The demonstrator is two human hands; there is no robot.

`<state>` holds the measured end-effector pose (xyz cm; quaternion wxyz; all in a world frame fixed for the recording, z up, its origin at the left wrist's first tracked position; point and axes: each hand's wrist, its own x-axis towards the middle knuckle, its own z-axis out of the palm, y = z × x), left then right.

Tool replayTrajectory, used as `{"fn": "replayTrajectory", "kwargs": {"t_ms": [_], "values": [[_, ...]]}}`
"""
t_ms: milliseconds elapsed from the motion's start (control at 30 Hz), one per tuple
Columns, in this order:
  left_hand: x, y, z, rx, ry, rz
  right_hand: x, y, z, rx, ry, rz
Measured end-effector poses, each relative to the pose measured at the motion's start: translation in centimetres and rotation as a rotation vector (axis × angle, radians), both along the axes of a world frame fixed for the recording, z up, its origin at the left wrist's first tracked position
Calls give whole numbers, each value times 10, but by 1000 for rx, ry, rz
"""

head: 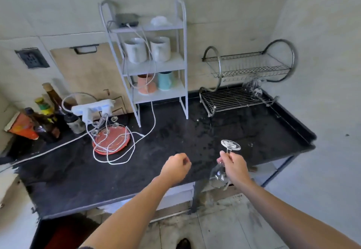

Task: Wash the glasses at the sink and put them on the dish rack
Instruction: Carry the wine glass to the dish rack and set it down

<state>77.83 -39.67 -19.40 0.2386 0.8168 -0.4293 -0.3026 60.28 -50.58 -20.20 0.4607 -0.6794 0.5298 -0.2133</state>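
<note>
**Right hand carrying 1 inverted stemmed glass**

Right hand (235, 165) is closed on the stem of 1 wine glass (219, 176), bowl down, above the dark surface (175, 131) edge. Left hand (175, 167) is loosely fisted, holding nothing. Judged light, wet, slippery and fragile; grip the stem. 1 more glass (253, 86) sits on the dish rack (230, 100).

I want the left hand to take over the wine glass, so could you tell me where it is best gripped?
Take the wine glass by its stem, just under the foot, coming from the left. It hangs upside down in the right hand, foot up and bowl down, so the thin stem between is the firm part. The left hand is empty and beside it.
</note>
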Motion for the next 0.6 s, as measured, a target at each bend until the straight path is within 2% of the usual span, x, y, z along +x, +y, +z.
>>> {"fn": "replayTrajectory", "kwargs": {"t_ms": [400,600], "values": [[3,-208,41,-83,-86,-291,-17,-181,11,-36,-36,-309],[-5,-303,52,-211,-251,-308,-18,-288,8,43,-164,-429]]}}
